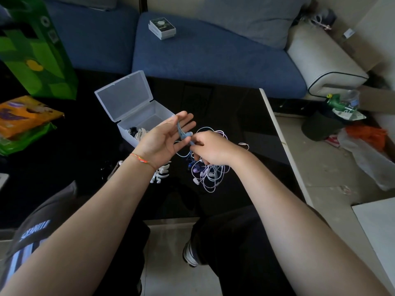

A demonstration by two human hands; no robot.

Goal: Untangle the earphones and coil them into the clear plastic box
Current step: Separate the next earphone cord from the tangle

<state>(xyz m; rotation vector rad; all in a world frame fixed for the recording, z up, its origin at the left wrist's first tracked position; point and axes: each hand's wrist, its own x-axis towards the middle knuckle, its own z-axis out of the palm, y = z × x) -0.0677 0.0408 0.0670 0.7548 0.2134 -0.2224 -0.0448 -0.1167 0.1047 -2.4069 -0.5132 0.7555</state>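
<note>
A clear plastic box [149,116] stands open on the black table, lid tipped back, with white earphone cord coiled inside at its near left corner. My left hand [164,139] is held palm up just in front of the box, fingers straight, with blue earphone cable [181,132] wound round them. My right hand [210,149] pinches the free end of that blue cable beside the left fingers. Under and right of my hands lies a tangle of white and pale purple earphones [208,171].
A green bag [40,54] and orange snack packs [23,116] sit at the table's left. A small white skeleton figure [161,174] lies below my left wrist. A blue sofa [213,54] with a small boxed item [162,28] is behind the table. Litter covers the floor at right.
</note>
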